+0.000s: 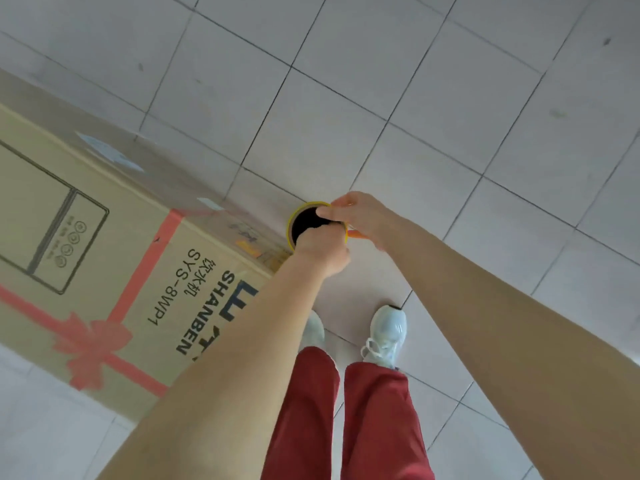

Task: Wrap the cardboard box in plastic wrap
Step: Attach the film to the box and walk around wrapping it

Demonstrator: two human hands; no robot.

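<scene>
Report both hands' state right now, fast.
Left hand: grips the plastic wrap roll, fingers curled into its open end.
Right hand: pinches the same roll at its rim.

I get bright, flat, even light here; everything around the right hand's (pixel 360 216) grip is motion-soft, and floor tiles (pixel 450 98) far from it bow outward.

a large tan cardboard box (pixel 104 244), printed with a red ribbon-and-bow pattern and black lettering, is showing its broad face upward. a yellow-rimmed roll of plastic wrap (pixel 290 226) is standing upright, touching the box's corner, its dark hollow core facing up.
</scene>
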